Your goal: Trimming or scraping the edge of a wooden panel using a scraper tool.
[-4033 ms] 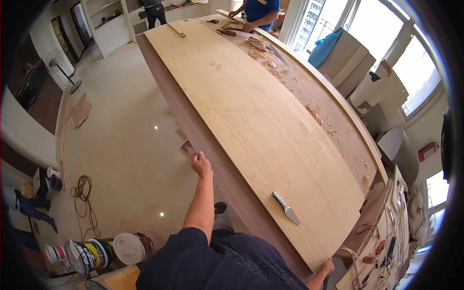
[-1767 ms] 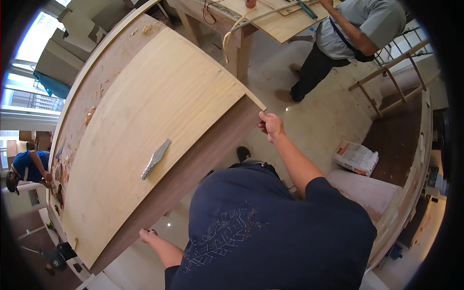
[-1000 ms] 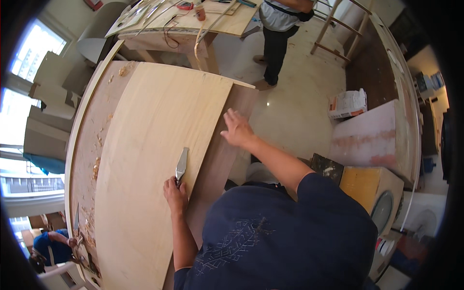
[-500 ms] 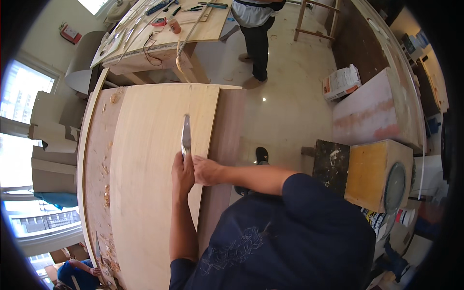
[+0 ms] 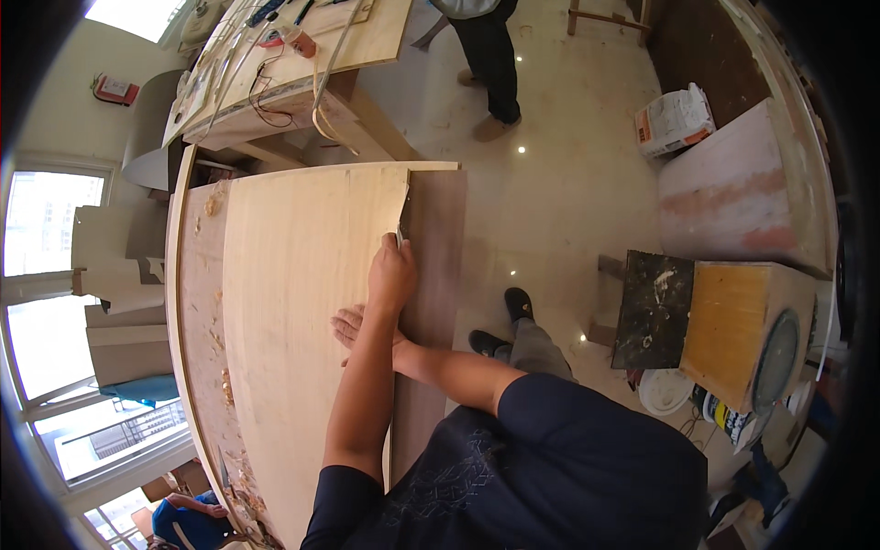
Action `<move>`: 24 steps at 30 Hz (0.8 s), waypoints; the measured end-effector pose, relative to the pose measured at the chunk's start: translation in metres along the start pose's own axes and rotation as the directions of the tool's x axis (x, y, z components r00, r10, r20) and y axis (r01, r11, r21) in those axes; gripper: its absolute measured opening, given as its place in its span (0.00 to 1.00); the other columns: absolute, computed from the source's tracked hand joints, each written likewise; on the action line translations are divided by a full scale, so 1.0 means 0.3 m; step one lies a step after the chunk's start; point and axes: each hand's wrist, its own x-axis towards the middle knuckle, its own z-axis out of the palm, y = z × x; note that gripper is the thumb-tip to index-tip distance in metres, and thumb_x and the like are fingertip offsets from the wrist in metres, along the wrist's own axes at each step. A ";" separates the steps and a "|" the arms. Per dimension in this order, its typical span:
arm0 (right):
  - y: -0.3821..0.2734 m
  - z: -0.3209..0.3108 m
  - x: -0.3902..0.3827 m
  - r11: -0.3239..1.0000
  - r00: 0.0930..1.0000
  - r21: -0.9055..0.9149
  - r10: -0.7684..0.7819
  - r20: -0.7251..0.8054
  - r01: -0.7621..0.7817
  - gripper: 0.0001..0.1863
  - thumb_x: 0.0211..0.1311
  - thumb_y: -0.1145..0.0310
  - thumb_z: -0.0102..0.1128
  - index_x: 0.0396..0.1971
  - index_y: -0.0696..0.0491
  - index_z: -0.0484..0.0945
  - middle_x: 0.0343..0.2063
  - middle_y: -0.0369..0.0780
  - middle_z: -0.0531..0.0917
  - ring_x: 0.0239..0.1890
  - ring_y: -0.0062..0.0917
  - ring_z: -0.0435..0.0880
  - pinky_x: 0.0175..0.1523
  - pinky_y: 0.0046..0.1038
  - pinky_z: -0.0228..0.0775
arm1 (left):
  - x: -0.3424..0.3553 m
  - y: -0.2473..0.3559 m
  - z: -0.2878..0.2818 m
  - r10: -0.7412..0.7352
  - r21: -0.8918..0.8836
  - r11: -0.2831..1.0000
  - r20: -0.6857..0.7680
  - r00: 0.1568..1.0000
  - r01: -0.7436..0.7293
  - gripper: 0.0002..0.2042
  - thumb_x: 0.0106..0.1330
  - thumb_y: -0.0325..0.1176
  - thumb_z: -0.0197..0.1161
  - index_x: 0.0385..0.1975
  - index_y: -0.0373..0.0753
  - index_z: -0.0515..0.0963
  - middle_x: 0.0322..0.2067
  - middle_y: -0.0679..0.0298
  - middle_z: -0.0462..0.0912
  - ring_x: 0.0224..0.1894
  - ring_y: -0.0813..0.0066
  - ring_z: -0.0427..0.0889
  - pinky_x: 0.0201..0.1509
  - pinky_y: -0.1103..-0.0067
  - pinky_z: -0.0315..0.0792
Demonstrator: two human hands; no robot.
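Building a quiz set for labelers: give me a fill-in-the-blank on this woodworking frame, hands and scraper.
1. The left hand grips a metal scraper at the ____ edge of the pale wood sheet.
2. The right hand lies ____ on the sheet, fingers spread.
3. The right forearm passes ____ the left forearm.
4. Under the pale sheet lies a ____ brown board.

Missing words: right; flat; under; darker
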 end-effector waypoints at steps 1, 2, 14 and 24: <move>-0.009 -0.002 -0.001 0.997 1.000 0.075 -0.031 0.004 0.030 0.45 0.68 0.33 0.28 0.69 0.58 0.56 0.73 0.46 0.53 0.76 0.40 0.46 0.76 0.50 0.35 | 0.016 0.006 0.011 0.028 0.027 0.999 -0.042 0.999 -0.027 0.13 0.72 0.37 0.50 0.42 0.30 0.68 0.33 0.35 0.80 0.39 0.34 0.78 0.42 0.52 0.71; -0.015 -0.004 0.000 0.992 0.999 0.117 -0.043 0.004 0.042 0.45 0.68 0.34 0.28 0.68 0.58 0.56 0.73 0.47 0.53 0.76 0.40 0.46 0.76 0.50 0.35 | 0.031 0.012 0.020 0.056 0.053 0.997 -0.081 0.995 -0.052 0.13 0.72 0.36 0.50 0.41 0.30 0.68 0.34 0.36 0.80 0.39 0.35 0.78 0.42 0.52 0.72; -0.019 -0.029 0.002 0.964 0.995 0.254 -0.089 0.040 0.076 0.39 0.71 0.41 0.31 0.70 0.57 0.54 0.73 0.48 0.52 0.76 0.43 0.45 0.76 0.52 0.35 | 0.103 0.053 0.038 -0.102 0.066 0.993 -0.019 0.995 0.103 0.15 0.72 0.37 0.49 0.45 0.29 0.68 0.38 0.36 0.79 0.43 0.35 0.78 0.45 0.54 0.72; 0.201 -0.046 0.036 0.008 0.911 0.975 -0.354 0.210 -0.222 0.26 0.74 0.57 0.34 0.66 0.54 0.58 0.69 0.38 0.61 0.72 0.25 0.55 0.77 0.30 0.45 | 0.046 0.026 -0.022 -0.116 -0.308 0.943 0.058 0.992 0.128 0.22 0.64 0.36 0.65 0.50 0.30 0.65 0.28 0.52 0.79 0.28 0.67 0.80 0.30 0.72 0.75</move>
